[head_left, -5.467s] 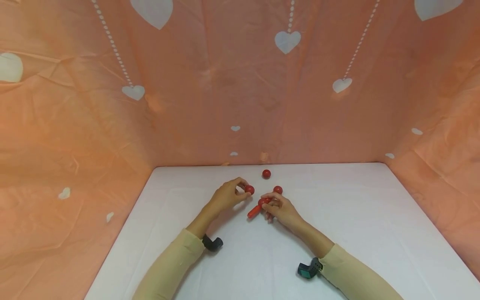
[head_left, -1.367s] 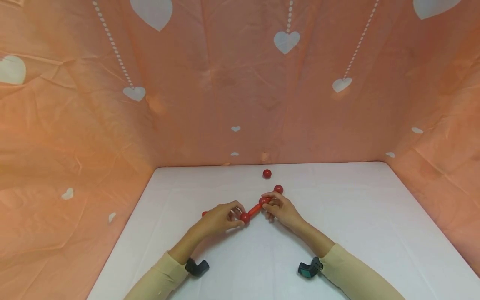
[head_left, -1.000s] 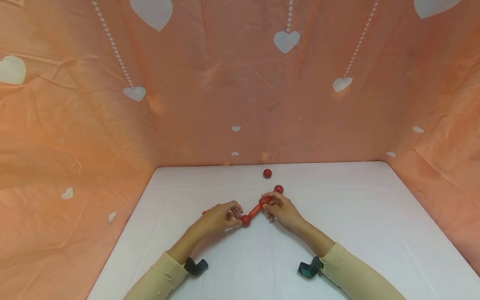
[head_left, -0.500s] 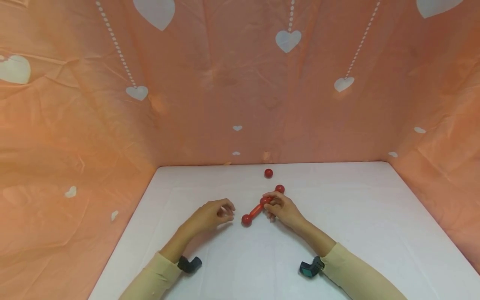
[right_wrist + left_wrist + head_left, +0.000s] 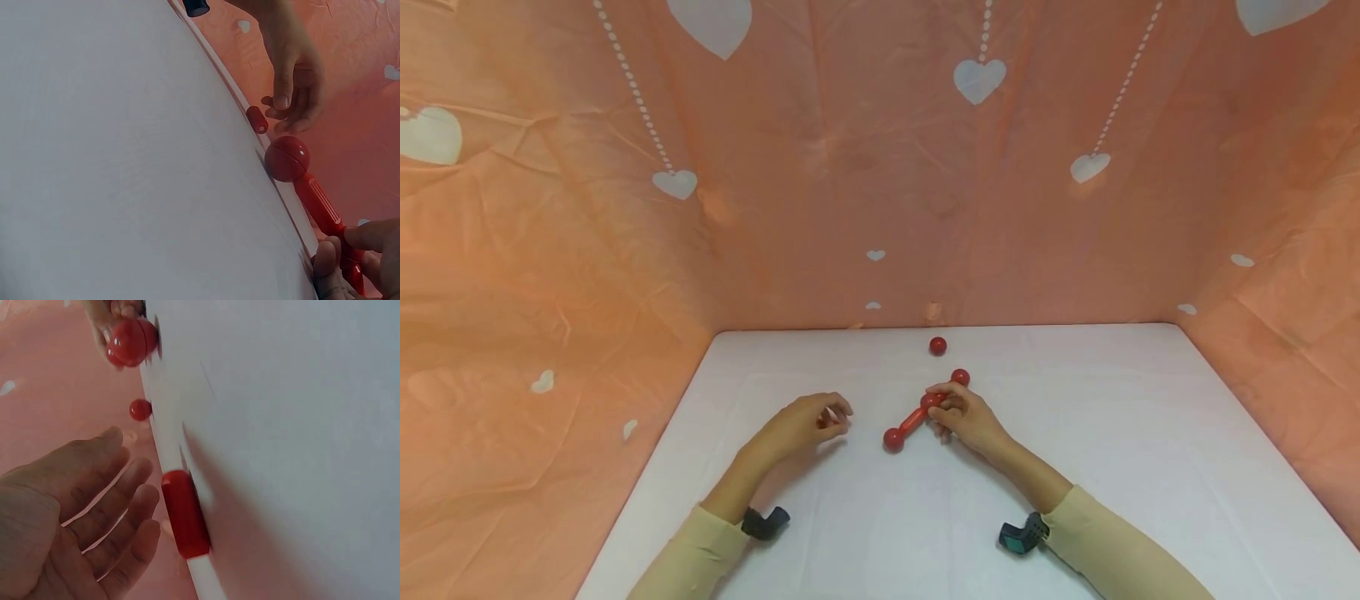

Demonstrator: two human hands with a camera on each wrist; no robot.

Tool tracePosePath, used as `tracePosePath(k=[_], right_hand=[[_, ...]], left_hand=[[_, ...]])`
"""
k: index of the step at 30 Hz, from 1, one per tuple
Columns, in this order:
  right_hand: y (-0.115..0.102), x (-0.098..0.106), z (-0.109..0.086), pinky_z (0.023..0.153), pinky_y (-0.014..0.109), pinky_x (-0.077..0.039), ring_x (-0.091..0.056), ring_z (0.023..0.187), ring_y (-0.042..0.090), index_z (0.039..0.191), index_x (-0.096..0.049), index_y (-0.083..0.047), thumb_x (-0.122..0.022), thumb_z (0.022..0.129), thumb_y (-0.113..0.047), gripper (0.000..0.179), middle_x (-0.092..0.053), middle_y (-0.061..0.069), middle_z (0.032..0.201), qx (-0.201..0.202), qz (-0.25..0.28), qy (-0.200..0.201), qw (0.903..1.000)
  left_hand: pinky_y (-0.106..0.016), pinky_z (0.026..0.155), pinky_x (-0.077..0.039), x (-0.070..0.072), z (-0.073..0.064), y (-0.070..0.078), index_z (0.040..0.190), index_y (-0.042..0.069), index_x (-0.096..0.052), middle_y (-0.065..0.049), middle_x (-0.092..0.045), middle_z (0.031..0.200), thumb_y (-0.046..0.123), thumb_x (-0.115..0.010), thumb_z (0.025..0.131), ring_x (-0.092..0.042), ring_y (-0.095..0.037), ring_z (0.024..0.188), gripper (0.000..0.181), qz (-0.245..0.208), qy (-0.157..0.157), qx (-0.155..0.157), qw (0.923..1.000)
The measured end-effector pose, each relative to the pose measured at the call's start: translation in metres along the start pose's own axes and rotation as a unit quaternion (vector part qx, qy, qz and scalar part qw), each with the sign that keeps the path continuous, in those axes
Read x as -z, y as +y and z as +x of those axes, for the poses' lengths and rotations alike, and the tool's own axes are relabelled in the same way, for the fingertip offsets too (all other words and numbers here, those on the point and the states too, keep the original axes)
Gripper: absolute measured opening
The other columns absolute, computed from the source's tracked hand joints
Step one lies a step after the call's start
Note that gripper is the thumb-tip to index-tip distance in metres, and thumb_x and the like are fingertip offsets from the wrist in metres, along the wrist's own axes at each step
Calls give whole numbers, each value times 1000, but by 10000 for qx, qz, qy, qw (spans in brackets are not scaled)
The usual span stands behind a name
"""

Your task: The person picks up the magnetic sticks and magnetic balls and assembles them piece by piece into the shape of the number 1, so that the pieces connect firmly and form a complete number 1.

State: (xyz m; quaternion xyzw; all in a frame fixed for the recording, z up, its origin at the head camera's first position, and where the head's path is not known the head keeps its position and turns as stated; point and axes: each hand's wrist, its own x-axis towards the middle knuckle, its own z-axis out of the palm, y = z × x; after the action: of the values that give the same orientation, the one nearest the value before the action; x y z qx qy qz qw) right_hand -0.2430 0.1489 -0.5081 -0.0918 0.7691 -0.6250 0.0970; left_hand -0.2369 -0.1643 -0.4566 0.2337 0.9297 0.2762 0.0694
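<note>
A chain of red balls and rods lies slantwise on the table. Its near end ball [image 5: 893, 440] joins a ribbed red rod [image 5: 913, 422], which leads to the middle ball [image 5: 930, 402]. My right hand [image 5: 967, 419] pinches the chain at that middle ball, partly covering the stretch up to the far end ball [image 5: 960, 377]. Left of the chain, my left hand [image 5: 808, 423] hovers with relaxed, slightly bent fingers and holds nothing. Close to those fingers, a loose red rod [image 5: 185, 514] shows in the left wrist view; the left hand hides it in the head view.
One loose red ball [image 5: 937, 346] sits near the far edge of the white table [image 5: 1075, 400]. Behind and at both sides hangs an orange cloth [image 5: 820, 208] with pale hearts.
Earlier my left hand brought a red ball to the near end of the rod. It has since released the ball and moved left. My right hand has kept its hold.
</note>
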Motion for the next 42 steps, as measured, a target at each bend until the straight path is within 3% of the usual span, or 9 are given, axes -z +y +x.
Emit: tracePosePath(k=[4,20,31,42], right_hand=[[0,-1,0,61,31,-55,-62,67,21,124,-58,-18,-68,89,-22,36,-63,14,92,-1,20,25,10000],[-1,0,0,61,30,-55,-62,66,21,126,-57,-15,-68,90,-20,39,-62,14,92,-53,-28,35,10000],[-2,0,-1,61,29,-54,-61,65,21,127,-56,-13,-68,90,-20,40,-62,15,92,-1,-43,-1,10000],[0,0,0,62,30,-55,-61,65,20,124,-58,-19,-69,89,-22,37,-61,13,92,-72,31,48,10000]], left_hand=[[-30,78,-50,3,-2,-5,108,20,-66,13,-63,93,24,-73,86,-58,-7,83,24,133,104,71,9998],[-35,80,-50,13,-5,-11,103,16,-68,2,-66,93,17,-78,80,-60,-17,89,25,659,42,261,9975],[-34,81,-49,11,-7,-18,103,21,-65,5,-65,94,15,-76,82,-59,-15,90,25,425,-95,508,9978],[-35,78,-48,10,-7,-17,103,21,-65,5,-64,92,17,-76,82,-58,-15,87,24,399,-99,648,9971]])
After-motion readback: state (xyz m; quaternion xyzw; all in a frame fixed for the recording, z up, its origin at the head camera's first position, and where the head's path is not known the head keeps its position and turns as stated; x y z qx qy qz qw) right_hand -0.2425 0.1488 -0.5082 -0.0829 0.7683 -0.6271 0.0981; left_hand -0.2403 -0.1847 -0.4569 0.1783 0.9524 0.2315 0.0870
